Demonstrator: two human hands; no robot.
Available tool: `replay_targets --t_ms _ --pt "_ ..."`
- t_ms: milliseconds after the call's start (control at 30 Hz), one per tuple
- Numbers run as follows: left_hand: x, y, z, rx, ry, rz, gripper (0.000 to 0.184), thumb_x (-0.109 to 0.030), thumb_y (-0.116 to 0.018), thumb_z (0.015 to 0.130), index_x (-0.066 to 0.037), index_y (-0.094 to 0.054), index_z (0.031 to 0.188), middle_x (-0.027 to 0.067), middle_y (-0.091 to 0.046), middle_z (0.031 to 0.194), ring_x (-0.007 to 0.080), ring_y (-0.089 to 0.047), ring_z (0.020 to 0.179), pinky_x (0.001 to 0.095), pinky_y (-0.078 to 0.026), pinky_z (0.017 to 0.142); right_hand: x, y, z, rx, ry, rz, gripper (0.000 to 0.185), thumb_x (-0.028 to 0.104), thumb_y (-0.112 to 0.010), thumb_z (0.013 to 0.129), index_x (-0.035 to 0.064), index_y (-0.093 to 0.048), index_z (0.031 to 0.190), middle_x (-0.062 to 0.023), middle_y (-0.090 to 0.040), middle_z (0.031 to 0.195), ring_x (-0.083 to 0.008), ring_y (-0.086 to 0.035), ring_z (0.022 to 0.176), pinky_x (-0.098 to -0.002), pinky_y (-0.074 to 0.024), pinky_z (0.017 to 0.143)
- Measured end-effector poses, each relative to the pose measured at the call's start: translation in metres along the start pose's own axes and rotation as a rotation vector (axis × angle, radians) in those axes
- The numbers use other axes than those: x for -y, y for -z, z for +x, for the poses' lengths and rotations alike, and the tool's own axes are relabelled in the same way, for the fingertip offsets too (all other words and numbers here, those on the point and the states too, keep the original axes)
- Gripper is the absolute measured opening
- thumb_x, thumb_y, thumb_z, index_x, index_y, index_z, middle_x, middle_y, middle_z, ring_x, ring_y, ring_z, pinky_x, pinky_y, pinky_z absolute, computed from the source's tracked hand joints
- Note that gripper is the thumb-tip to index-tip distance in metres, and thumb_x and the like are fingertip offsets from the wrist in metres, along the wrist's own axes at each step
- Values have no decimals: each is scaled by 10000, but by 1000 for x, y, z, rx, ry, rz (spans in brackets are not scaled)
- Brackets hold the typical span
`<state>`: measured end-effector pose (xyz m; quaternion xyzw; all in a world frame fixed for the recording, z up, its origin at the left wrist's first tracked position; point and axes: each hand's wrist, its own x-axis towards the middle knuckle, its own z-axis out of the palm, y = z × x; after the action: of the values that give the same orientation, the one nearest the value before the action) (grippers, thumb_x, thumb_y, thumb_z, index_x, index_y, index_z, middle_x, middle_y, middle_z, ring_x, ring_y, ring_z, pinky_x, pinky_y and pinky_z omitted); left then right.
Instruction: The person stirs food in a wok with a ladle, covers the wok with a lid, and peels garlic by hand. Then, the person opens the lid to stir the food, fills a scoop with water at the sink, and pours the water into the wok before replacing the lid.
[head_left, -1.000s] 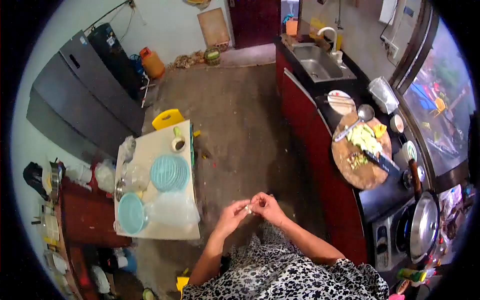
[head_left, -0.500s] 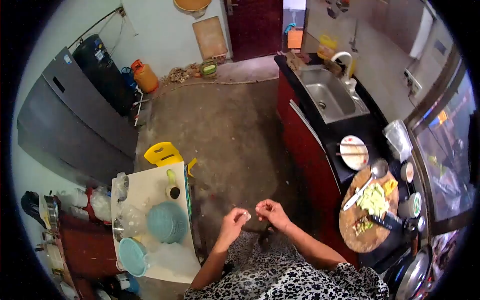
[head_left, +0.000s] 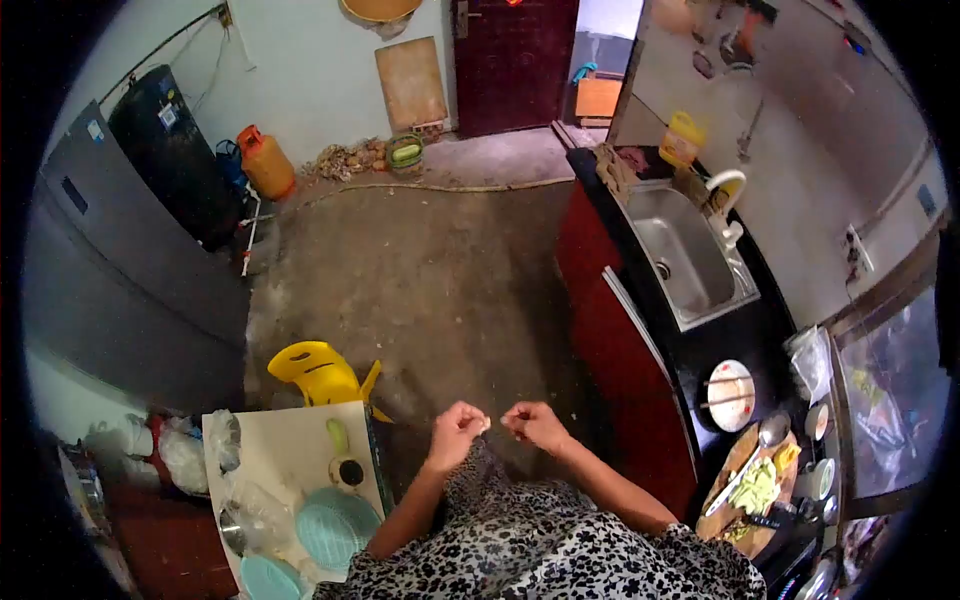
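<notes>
My left hand is held in front of my body with thumb and fingers pinched on a small pale piece; its kind is too small to make out. My right hand faces it a short gap away, its fingertips pressed together. Whatever those right fingers hold, if anything, cannot be seen. Both hands are above the floor, between the table on the left and the counter on the right.
On the left table are a teal basket, plastic bags and a green vegetable. A yellow chair stands behind it. The right counter holds a sink, a plate with chopsticks and a cutting board bearing chopped vegetables, a ladle and a knife.
The camera has tipped up and turned, so the table and cutting board sit lower in view. My hands stay close together, with the left still pinching the pale piece.
</notes>
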<state>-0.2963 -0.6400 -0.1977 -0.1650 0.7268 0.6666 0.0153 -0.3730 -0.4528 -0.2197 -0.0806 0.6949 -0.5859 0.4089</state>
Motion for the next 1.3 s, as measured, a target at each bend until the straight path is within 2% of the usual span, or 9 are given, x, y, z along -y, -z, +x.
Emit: replay_targets --t_ms 100,200,400,567,767,867,967,1067,1300 --pt "-17 37 46 -87 -81 -129 137 10 -598 861 2 -609 998 35 -644 875 97 -601 769 246 -496 701 43 -16 54 99 21 -55 149 162 -626 908 16 -652 898 -5 -590 729 -67 -524 644 -224 -425 568" --pt "-19 78 85 -174 93 -156 179 -28 -584 892 2 -643 1059 51 -645 896 103 -592 735 227 -480 612 60 -29 106 218 42 31 174 179 -612 922 18 -668 957 -3 -606 756 -61 -529 654 -212 -435 579" --pt "-25 96 157 -145 119 -231 268 -85 -611 885 16 -612 1134 71 -645 943 129 -616 814 250 -507 708 73 -16 181 206 -22 84 238 207 -555 957 24 -658 1068 -2 -588 737 -78 -557 669 -231 -469 605" --pt "-34 84 243 -96 32 -104 335 -37 -656 823 20 -591 1146 67 -640 951 123 -612 842 261 -506 740 105 33 242 114 -79 43 279 246 -518 975 24 -648 1083 -8 -597 747 -89 -574 705 -252 -491 634" --pt "-55 76 371 -21 35 -134 338 -15 -660 810 8 -584 1139 53 -639 910 119 -612 767 265 -509 656 159 111 332 0 -14 89 294 263 -509 975 21 -658 1052 -6 -603 761 -91 -565 696 -243 -481 627" --pt "-78 76 433 74 161 -105 357 -118 -702 836 8 -588 1150 82 -657 967 146 -637 813 298 -529 733 173 157 380 -29 34 124 293 262 -514 973 15 -655 1045 -5 -594 754 -87 -558 679 -239 -465 598" --pt "-91 64 475 4 169 -88 312 -142 -700 846 4 -606 1105 83 -671 910 146 -643 754 300 -534 680 196 182 397 -108 -3 121 287 257 -525 967 8 -653 1035 -8 -597 754 -83 -548 659 -242 -446 557" --pt "-77 61 515 108 112 -32 147 -31 -625 838 25 -627 974 84 -644 827 136 -619 669 279 -522 614 195 209 414 -120 -17 117 273 237 -539 958 -2 -652 1026 -18 -606 757 -81 -537 646 -250 -434 530" --pt "11 83 630 79 351 -119 271 -6 -628 792 47 -590 1055 125 -646 828 178 -639 698 316 -535 591 178 262 462 -308 -92 -43 247 198 -555 939 -6 -652 1040 -37 -621 756 -95 -547 627 -264 -465 589"
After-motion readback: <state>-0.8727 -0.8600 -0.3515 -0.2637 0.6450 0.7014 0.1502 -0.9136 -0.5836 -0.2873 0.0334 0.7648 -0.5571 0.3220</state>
